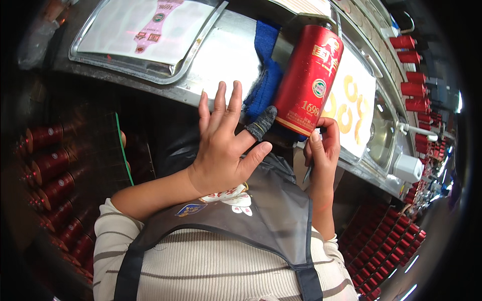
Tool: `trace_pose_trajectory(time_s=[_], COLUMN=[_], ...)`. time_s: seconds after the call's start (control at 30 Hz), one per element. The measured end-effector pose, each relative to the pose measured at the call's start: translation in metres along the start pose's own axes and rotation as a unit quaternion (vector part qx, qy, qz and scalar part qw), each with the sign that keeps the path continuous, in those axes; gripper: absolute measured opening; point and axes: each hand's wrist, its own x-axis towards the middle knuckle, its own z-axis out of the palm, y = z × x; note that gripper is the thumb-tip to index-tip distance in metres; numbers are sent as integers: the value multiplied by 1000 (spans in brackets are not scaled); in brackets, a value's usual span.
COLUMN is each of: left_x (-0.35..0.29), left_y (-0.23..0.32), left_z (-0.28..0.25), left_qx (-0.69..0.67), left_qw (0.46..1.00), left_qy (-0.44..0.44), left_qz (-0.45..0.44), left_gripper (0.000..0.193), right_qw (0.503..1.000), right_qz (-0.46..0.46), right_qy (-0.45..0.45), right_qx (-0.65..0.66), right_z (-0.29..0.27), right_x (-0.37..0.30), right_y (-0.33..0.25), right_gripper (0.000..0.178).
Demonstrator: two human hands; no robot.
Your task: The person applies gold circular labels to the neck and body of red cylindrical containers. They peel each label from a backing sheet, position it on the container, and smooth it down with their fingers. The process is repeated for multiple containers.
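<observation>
A red bottle (307,83) with gold markings and a round green-and-white emblem lies tilted, its neck toward the far side. My left hand (223,133) is just left of the bottle's lower end with fingers spread, holding nothing; a grey knitted finger sleeve (262,123) covers its index finger. At the bottle's near right corner, my right hand (325,145) has its thumb and fingers pinched together. Something small and whitish shows at those fingertips, and a thin dark strip (307,173) hangs below them; what exactly is held I cannot make out. A blue cloth (268,75) lies along the bottle's left side.
A metal tray (183,72) with a sheet of pink-and-white decals (115,30) stands at the far left. Right of the bottle lies a white sheet with gold shapes (351,108), beside a metal basin (384,138). Red bottles fill racks at left (52,163) and lower right (384,241).
</observation>
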Motion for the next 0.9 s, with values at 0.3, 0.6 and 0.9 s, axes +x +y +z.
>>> trace_pose_trajectory(time_s=[0.3,0.6,0.9], left_x=[16,49,69], left_y=[16,44,16], left_z=[-9,-6,13], left_qx=[57,143,-52], left_qw=[994,969,993], left_qy=[32,-1,31], left_qz=[89,200,104], left_gripper=[34,19,63], right_qw=[1000,998,997], right_qz=[-11,-38,-5], right_qy=[-4,-36,-77], right_qx=[4,33,20], right_z=[2,-4,-21], right_x=[0,5,6], right_y=[0,7,-8], right_gripper=[31,28,22])
